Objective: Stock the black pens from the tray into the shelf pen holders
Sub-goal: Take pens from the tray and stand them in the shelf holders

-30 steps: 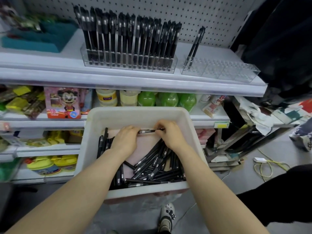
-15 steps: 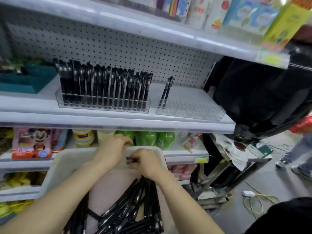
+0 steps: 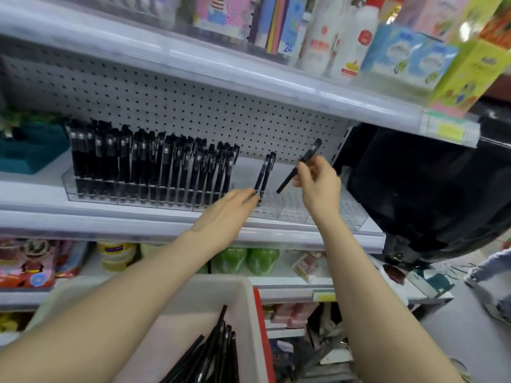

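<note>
A black pen (image 3: 303, 162) is pinched in my right hand (image 3: 318, 186), tilted with its tip down over the clear right pen holder (image 3: 320, 210) on the middle shelf. Two pens (image 3: 266, 172) stand at that holder's left end. My left hand (image 3: 229, 210) reaches there with straight fingers, the tips touching the base of the two pens. The clear left holder (image 3: 69, 189) is packed with several upright black pens (image 3: 152, 167). The white tray (image 3: 243, 291) sits below, between my forearms, with several loose pens (image 3: 215, 352) in it.
A teal bin (image 3: 30, 153) stands left of the holders. A black bag (image 3: 431, 189) bulges in at the shelf's right end. The upper shelf edge (image 3: 249, 76) overhangs the holders. Green bottles (image 3: 249, 261) fill the shelf below. Another person's leg (image 3: 489, 268) is at far right.
Both hands have risen from the tray to the middle shelf. The right hand now carries the pen alone over the right holder. The left hand has let go and reached the two standing pens.
</note>
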The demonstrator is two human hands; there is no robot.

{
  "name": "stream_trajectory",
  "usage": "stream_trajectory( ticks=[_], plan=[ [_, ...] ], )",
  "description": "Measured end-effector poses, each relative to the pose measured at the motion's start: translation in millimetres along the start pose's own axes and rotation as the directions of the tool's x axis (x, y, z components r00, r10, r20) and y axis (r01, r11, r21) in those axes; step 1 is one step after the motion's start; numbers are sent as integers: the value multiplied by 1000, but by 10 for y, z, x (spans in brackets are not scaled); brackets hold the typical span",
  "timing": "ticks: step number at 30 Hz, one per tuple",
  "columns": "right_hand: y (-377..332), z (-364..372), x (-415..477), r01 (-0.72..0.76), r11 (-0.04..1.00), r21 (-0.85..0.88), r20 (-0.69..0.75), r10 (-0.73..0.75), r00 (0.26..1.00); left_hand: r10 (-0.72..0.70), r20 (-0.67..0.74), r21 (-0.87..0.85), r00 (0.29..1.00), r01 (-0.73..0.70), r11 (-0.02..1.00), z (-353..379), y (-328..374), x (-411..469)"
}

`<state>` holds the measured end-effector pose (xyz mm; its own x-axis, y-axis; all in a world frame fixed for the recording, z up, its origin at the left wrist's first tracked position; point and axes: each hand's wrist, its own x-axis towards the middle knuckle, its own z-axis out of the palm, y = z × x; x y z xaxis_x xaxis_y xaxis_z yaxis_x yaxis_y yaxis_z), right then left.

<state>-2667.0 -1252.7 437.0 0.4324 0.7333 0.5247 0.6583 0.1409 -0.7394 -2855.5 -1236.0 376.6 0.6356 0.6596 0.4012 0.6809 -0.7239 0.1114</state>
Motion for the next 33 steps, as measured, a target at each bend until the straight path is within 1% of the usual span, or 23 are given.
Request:
stream_trajectory(
  ticks=[3,5,9,11,15,18,23,25,27,28,30,31,33],
  plan=[
    [60,130,182,-24,1000,19,-16,24,1000,3,8,-1,1000,-3,1000,100,-22,52],
    [92,233,249,-21,1000,6,7,21,1000,-4,5,-5,1000,4,1000,133,-22,52],
    [222,392,269,-1,995,-98,94,11,995,2,-13,8,1000,-2,1000,133,-5,48],
    [277,407,245,0,992,-127,76,9,997,2,-13,6,1000,-2,1000,124,10,47],
    [277,366,257,36,997,-75,-44,-39,998,-4,-19,16,1000,4,1000,119,37,48],
    [269,374,264,64,995,-77,-25,-66,998,-9,-29,20,1000,10,1000,149,37,55],
    [282,411,250,29,999,-25,8,-28,1000,-28,-23,22,999,28,999,175,43,54],
    [264,414,249,69,996,-53,11,-69,998,-28,-24,26,999,28,999,183,38,56],
    [270,429,241,121,987,-103,50,-116,992,-28,-25,27,999,28,999,192,34,59],
    [287,447,227,131,982,-134,97,-118,988,-30,-27,25,999,31,999,193,35,60],
    [370,499,177,129,971,-199,206,-87,975,-32,-32,23,999,32,999,198,37,59],
    [415,521,148,123,968,-217,235,-71,970,-30,-35,22,999,31,999,198,40,60],
    [458,542,109,108,969,-222,232,-55,971,-31,-37,19,999,32,999,190,52,60]
  ],
)
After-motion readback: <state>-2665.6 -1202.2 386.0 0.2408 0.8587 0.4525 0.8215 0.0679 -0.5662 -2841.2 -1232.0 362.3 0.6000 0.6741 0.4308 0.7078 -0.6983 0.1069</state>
